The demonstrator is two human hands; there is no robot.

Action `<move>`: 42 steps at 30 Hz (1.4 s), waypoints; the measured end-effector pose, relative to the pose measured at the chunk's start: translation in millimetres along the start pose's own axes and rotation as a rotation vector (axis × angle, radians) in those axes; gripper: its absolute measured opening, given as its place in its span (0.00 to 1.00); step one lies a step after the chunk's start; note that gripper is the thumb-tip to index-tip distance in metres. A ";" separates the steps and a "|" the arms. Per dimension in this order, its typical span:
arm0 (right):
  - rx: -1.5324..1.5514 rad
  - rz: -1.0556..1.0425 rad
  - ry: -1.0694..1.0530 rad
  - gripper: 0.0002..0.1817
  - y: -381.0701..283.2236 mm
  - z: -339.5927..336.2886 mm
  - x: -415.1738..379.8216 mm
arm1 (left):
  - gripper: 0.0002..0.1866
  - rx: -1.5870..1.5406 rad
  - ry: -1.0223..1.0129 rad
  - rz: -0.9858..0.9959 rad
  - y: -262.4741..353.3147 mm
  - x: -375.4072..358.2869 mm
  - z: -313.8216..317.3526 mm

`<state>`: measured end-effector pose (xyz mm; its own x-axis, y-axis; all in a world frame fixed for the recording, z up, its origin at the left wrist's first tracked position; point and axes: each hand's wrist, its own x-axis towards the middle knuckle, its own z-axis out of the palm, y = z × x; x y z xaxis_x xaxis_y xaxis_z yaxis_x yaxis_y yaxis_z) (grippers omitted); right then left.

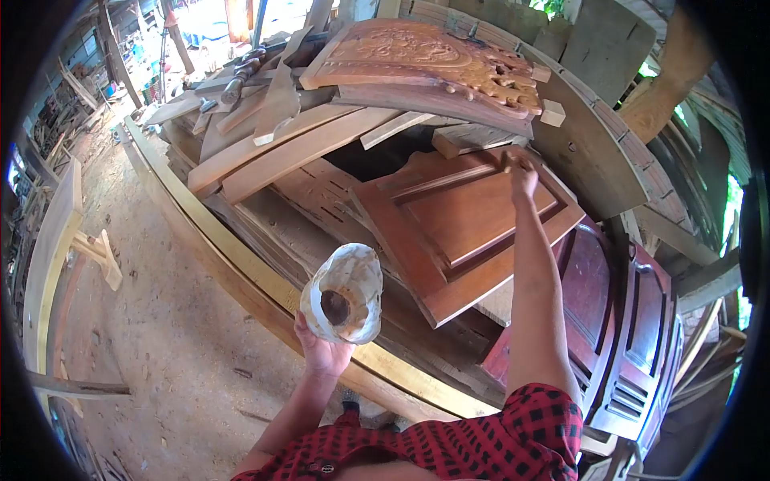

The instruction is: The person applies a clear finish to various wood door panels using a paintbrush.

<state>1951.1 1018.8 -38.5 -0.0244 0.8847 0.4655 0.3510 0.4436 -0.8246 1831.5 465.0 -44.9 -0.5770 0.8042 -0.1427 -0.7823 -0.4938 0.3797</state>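
My left hand (322, 346) is wrapped round a cut-open white plastic container (365, 276), tilted so its inside faces me. Its walls are stained brown, and a dark brown patch, perhaps liquid, lies at the bottom. My right hand (522, 170) is closed at the far edge of a reddish-brown wooden panel (461, 216) with a raised centre field. Whatever its fingers hold is too small to make out. The panel rests tilted on stacked boards, its surface smooth and slightly shiny.
Beyond the panel lies a carved wooden panel (417, 56) on a thick slab. Loose planks (297, 152) are piled to its left. Dark red panelled doors (589, 297) lean at the right. A long pale beam (241, 272) runs beside the sawdust-strewn floor (176, 345).
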 end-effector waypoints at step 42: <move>0.250 0.067 -1.289 0.15 -262.2 -123.5 -155.3 | 0.42 0.072 -0.004 -0.045 0.3 -9.5 25.1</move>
<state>1978.5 747.4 145.1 -0.9330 0.3449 -0.1028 0.2085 0.2849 -0.9356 1842.6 465.5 -20.4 -0.5406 0.8265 -0.1572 -0.7883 -0.4323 0.4378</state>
